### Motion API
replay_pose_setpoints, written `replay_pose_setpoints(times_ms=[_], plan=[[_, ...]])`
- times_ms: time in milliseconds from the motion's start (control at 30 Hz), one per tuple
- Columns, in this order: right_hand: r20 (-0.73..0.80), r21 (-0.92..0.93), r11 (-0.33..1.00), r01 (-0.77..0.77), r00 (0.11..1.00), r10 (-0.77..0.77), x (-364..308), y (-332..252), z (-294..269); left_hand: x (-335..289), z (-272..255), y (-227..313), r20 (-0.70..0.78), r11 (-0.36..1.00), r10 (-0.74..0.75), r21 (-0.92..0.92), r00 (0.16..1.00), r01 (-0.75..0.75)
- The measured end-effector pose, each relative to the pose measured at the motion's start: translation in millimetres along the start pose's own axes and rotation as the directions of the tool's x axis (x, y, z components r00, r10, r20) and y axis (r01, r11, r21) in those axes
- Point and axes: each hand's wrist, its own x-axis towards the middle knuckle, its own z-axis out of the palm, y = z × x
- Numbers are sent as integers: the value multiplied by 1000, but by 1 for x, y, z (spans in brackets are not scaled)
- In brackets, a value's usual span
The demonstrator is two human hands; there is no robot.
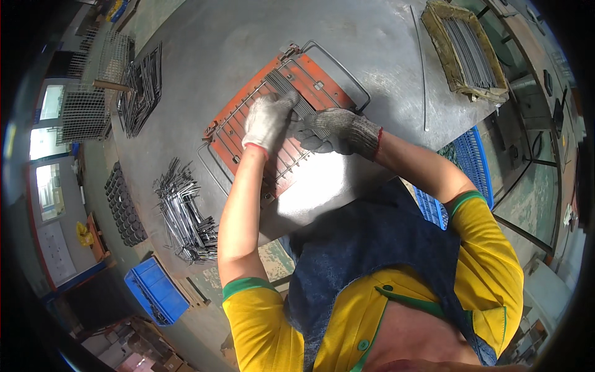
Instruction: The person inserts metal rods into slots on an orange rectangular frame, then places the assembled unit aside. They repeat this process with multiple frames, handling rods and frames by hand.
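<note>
An orange-red metal jig lies on the steel table, with thin rods set in a row across its left part. Over its middle runs a bundle of thin straight metal rods. My left hand, in a whitish knit glove, is closed at the bundle's left side, thumb against the rods. My right hand, in a grey glove, curls round the bundle's near end. Fingertips of both hands are partly hidden. Bent wire frames stick out past the jig's far right and near left sides.
Piled bent wire pieces lie at the table's left edge, with more bent frames farther up. A worn box of straight rods stands at the far right, near a single long rod. Blue crates sit below table height.
</note>
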Motion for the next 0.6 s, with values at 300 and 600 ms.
replay_pose_setpoints(times_ms=[300, 600], plan=[[-4, 48, 888, -458, 889, 458, -18, -41, -33, 38, 41, -48, -207, 503, 840, 643, 501, -578], [-663, 72, 875, -478, 632, 400, -38, -10, -90, 32, 54, -32, -113, 372, 884, 757, 454, -537]])
